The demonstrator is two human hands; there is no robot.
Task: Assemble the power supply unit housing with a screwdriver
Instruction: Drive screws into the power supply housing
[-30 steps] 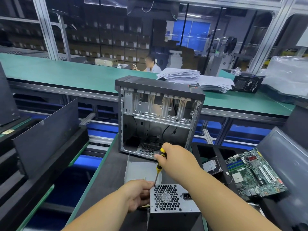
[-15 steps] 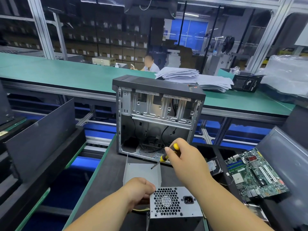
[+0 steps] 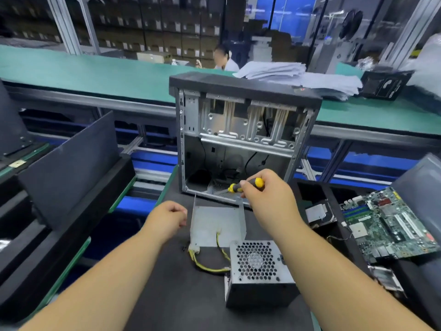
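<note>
Right hand [image 3: 269,199] fingers gripping yellow-black screwdriver [image 3: 245,185] at centre frame, left hand [image 3: 167,218] fingers curled holding nothing, grey perforated-metal power supply unit [image 3: 259,273] lower centre, no legible writing.

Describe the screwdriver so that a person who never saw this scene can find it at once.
Find the open computer case standing on the dark work mat. Just before its lower opening, the right hand grips the screwdriver, lying almost level with its tip to the left. Its yellow-and-black handle is the only one here; the yellow wires lie lower, beside the power supply unit.
</note>
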